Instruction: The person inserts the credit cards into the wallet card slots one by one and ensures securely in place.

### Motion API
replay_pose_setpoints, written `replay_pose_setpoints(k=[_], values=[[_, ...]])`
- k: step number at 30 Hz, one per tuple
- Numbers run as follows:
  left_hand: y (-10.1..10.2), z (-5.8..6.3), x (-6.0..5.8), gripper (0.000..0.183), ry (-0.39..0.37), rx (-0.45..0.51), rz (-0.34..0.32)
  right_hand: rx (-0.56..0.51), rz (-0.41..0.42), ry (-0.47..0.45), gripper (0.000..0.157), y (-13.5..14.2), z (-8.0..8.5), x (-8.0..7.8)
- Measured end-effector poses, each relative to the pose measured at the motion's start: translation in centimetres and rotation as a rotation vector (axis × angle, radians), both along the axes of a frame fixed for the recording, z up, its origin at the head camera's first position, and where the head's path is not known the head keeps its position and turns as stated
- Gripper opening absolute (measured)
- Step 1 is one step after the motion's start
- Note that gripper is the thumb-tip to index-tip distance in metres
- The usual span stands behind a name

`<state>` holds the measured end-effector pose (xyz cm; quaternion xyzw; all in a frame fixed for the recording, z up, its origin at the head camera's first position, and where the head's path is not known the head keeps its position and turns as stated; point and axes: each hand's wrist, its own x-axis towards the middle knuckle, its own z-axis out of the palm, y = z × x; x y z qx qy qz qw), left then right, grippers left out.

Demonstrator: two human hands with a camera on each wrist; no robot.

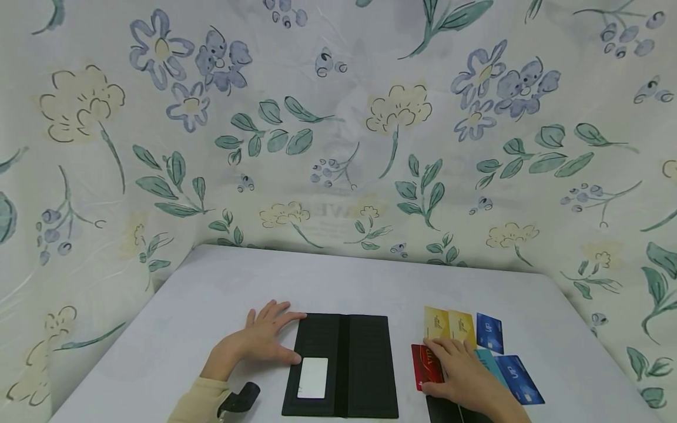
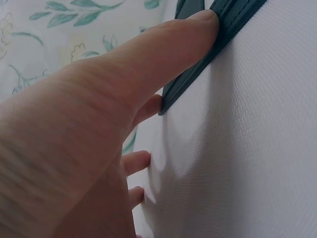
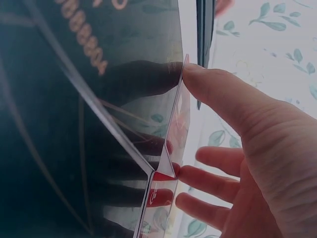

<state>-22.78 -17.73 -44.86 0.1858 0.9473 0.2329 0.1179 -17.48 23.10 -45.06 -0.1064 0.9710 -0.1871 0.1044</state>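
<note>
An open black bifold wallet [image 1: 370, 358] lies on the white table, with a white card [image 1: 313, 378] in its left panel. My left hand [image 1: 259, 341] is at the wallet's left edge; the thumb and index fingertip touch it, and the other fingers are spread. To the right, my right hand [image 1: 468, 376] is over a group of cards. It pinches the red card [image 1: 425, 367] by its edges between thumb and fingers. Close below, a glossy dark card [image 3: 133, 34] with printed digits shows in the right wrist view.
Two gold cards [image 1: 436, 322] lie behind the right hand, next to a blue card [image 1: 489, 333]. A teal card [image 1: 492, 365] and another blue card [image 1: 520, 379] lie to its right. Black cards [image 1: 443, 409] are at the near side. A floral sheet [image 1: 338, 117] hangs behind the table.
</note>
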Motion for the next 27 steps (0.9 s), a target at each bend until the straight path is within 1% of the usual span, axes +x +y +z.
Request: replay_pose_setpoints(k=[8, 27], values=[[-0.02, 0.00, 0.05, 0.084, -0.002, 0.005, -0.008, 0.006, 0.003, 0.007, 0.088, -0.10, -0.24, 0.30], [-0.03, 0.06, -0.12, 0.084, -0.014, 0.010, -0.003, 0.021, -0.025, 0.023, 0.092, -0.09, -0.53, 0.09]])
